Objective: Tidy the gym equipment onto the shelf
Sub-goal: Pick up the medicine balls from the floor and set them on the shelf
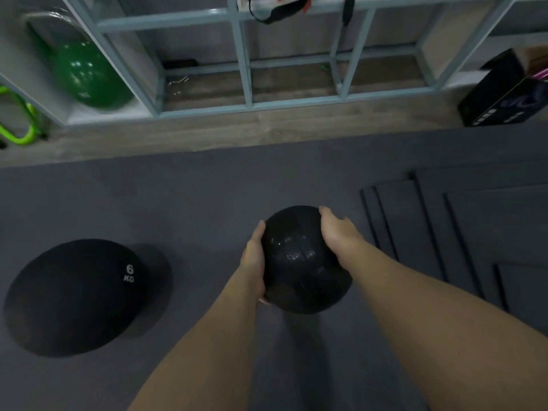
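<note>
Small black ball [302,259], lower centre of the frame, round with no discernible long axis, clasped between the left hand [254,259] and right hand [336,232], palms pressed to opposite sides, fingers spread. Larger black ball marked "6 KG" [77,295] rests at lower left on the grey floor mat [192,203]. Stacked dark mats [462,232] lie at right. The pale metal shelf [246,66] spans the top, holding a green ball [89,75] at upper left.

Surfaces: mostly matt rubber, painted metal.
Medicine ball [302,262] black, faint sheen; 6 kg slam ball [74,295] matt; green exercise ball [92,75] glossy; shelf frame [243,60] painted metal; floor mat [178,197] matt grey; wood-look floor strip [237,129].
</note>
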